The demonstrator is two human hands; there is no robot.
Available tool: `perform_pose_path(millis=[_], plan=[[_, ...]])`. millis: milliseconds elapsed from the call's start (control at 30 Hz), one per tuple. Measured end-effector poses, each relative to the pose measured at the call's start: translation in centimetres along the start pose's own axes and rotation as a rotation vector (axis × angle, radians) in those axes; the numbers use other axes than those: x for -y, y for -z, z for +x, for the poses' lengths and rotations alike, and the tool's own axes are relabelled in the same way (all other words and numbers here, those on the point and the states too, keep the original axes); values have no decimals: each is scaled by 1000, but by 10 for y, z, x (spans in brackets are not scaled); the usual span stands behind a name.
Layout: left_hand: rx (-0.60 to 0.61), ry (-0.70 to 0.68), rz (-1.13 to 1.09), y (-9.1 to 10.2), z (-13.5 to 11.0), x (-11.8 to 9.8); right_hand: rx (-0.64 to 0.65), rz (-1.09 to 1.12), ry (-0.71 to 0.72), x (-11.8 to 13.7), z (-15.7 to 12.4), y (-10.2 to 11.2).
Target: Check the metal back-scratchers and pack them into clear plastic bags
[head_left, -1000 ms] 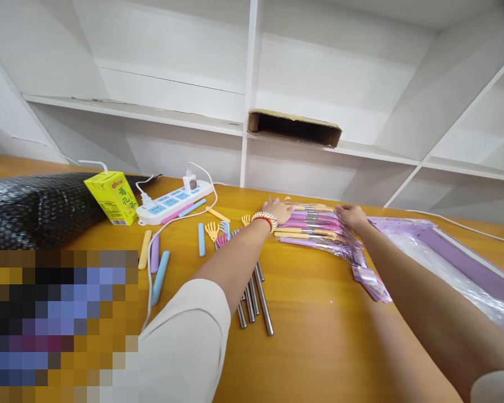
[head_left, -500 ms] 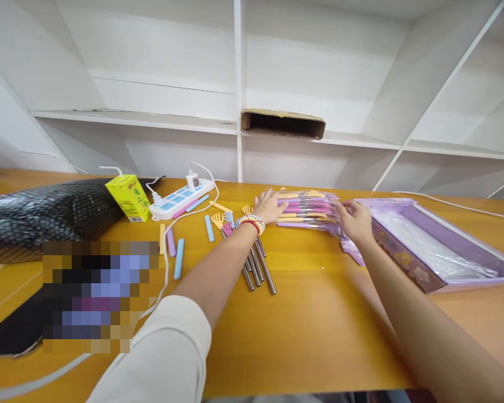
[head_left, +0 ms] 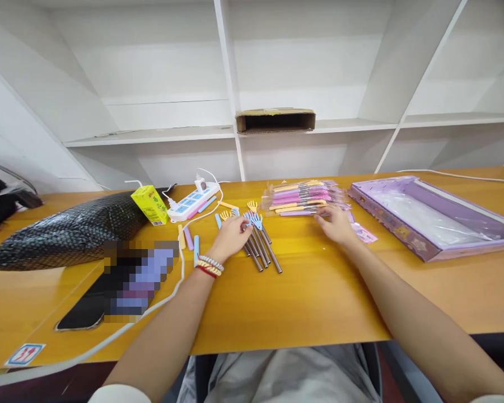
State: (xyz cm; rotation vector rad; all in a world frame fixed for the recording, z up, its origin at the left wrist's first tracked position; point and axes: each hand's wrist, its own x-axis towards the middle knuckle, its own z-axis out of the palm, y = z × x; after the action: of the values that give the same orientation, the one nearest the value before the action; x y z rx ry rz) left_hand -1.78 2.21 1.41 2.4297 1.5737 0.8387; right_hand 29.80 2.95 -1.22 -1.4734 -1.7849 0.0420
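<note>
Several small back scratchers with metal rods and yellow, blue and pink hand-shaped heads lie in a loose bundle at the table's middle. My left hand is at the left of their heads, fingers loosely bent and apart, with no held thing showing. To the right is a stack of back scratchers in clear bags, with yellow, pink and purple handles. My right hand is at the stack's near right corner, thumb and fingers apart. Whether its fingertips touch the bags I cannot tell.
Loose coloured handle sleeves lie left of the bundle, near a white power strip with its cable. A yellow drink carton, a black wrapped parcel and a phone are further left. An open purple box stands right.
My left hand has moved from the left end of the bagged stack toward me, to the loose back scratchers. My right hand has drawn back from the stack's right end to its near corner.
</note>
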Motion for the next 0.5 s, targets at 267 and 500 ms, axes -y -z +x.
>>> perform_pose_path(millis=[267,500], plan=[[12,-143,163,-15,-15,-7,402,-40,171,48,-14,4],[165,-112,137,-23,-20,-5,651,-225,373,111,-42,-12]])
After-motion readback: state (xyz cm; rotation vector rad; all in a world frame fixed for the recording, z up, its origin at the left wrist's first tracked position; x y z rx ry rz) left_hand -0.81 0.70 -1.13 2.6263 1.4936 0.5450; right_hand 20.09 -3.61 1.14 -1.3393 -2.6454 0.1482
